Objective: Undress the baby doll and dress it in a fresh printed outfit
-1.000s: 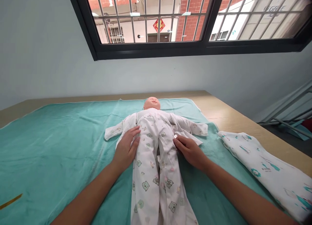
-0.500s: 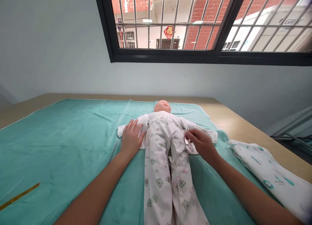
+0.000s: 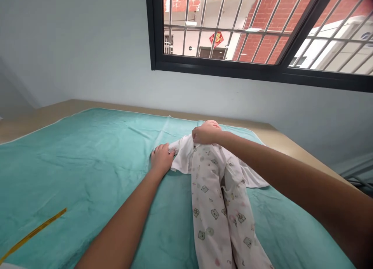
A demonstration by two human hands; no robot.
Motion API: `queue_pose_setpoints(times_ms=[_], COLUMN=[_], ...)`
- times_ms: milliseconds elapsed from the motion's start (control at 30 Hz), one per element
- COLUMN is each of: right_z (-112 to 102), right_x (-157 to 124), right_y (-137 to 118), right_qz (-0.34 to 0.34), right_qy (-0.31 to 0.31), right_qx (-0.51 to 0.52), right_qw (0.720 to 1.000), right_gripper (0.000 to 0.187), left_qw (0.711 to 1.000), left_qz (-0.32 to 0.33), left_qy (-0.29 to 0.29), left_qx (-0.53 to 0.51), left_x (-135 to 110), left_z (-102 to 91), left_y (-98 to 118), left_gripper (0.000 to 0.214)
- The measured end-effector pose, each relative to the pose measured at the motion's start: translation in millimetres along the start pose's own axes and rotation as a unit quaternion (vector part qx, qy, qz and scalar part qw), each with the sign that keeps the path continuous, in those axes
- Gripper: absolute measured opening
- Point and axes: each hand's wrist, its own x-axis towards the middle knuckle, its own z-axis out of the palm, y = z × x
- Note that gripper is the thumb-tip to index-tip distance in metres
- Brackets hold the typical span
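A baby doll (image 3: pixel 212 123) lies on its back on a teal blanket, its head at the far end. It wears a white long-sleeved shirt (image 3: pixel 183 160). White trousers (image 3: pixel 214 206) printed with small bears lie over its front, legs towards me. My left hand (image 3: pixel 162 159) is curled over the end of the shirt's left-side sleeve, covering the cuff. Reaching across the doll's chest, my right hand (image 3: pixel 206 134) has its fingers pinched at the shirt's upper left side, by the trousers' waistband. The fingertips are partly hidden.
The teal blanket (image 3: pixel 116 175) covers most of a wooden surface (image 3: pixel 55 107). A yellow tape-like strip (image 3: pixel 37 230) lies at the lower left. Behind stands a pale wall with a barred, dark-framed window (image 3: pixel 221 67).
My right hand has moved from the doll's right-side hip up and left across its chest. My left hand has slid out to the sleeve's end and curled. The view has shifted left and tilted.
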Motion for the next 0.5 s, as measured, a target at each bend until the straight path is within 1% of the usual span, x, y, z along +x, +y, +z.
queue_pose_setpoints(times_ms=[67, 133, 233, 300, 400, 467, 500], right_z=[-0.7, 0.4, 4.0, 6.4, 8.9, 9.7, 10.0], right_x=[9.4, 14.3, 19.6, 24.2, 32.0, 35.5, 36.1], right_y=[5.3, 12.7, 24.6, 30.1, 30.7, 26.9, 24.7], right_qz=[0.028, 0.036, 0.024, 0.026, 0.054, 0.080, 0.089], right_qy=[-0.015, -0.021, 0.003, 0.012, -0.016, -0.050, -0.064], right_qx=[0.005, 0.013, 0.030, 0.048, 0.037, 0.015, 0.010], right_qw=[0.999, 0.999, 0.999, 0.998, 0.998, 0.995, 0.994], right_gripper=[0.030, 0.032, 0.033, 0.037, 0.052, 0.058, 0.059], left_qw=[1.000, 0.998, 0.991, 0.981, 0.956, 0.936, 0.926], left_qz=[0.006, 0.023, 0.066, 0.083, 0.072, 0.040, 0.015], left_qy=[0.014, 0.038, 0.089, 0.119, 0.146, 0.144, 0.133], left_qx=[-0.015, -0.034, -0.073, -0.130, -0.245, -0.319, -0.354], left_x=[0.7, 1.4, 2.9, 4.3, 6.6, 8.1, 8.7], left_z=[-0.1, 0.3, 1.5, 2.0, 0.5, -2.2, -3.8], left_y=[-1.2, -2.5, -3.0, -2.4, -1.0, -0.3, -0.2], left_gripper=[0.035, 0.035, 0.037, 0.038, 0.037, 0.037, 0.037])
